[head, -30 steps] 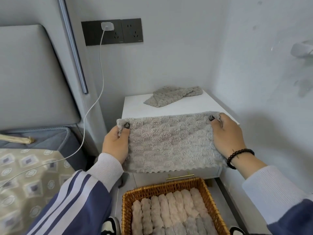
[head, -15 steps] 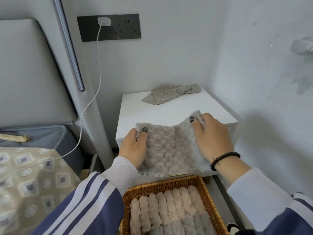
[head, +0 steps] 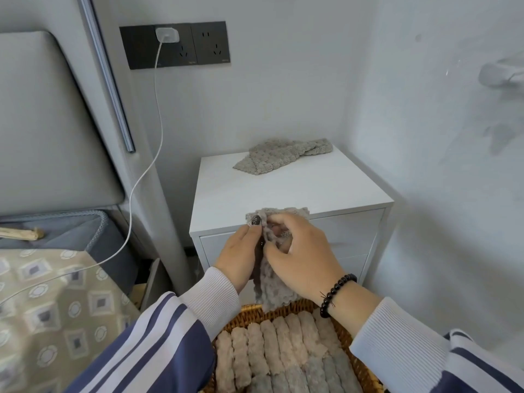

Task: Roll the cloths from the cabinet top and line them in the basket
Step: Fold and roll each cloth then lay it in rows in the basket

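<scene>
Grey cloth on white cabinet; below cabinet, brown wicker basket, pink-beige and grey rolls; navy-white striped sleeves.

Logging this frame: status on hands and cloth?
Both hands, left hand and right hand, grip grey cloth above basket. One cloth left on cabinet. Nothing obstructing.

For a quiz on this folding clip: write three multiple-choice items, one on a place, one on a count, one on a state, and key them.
1. Where does the loose grey cloth lie?
A. at the back of the white cabinet top
B. in the wicker basket
C. on the bed

2. How many cloths lie on the cabinet top?
A. three
B. one
C. none

3. How is the held grey cloth now?
A. spread flat
B. rolled in the basket
C. folded narrow, hanging

Key: 1 A, it lies near the wall; 2 B, only one lies there; 3 C, the left hand and right hand pinch its top above the basket.
</scene>
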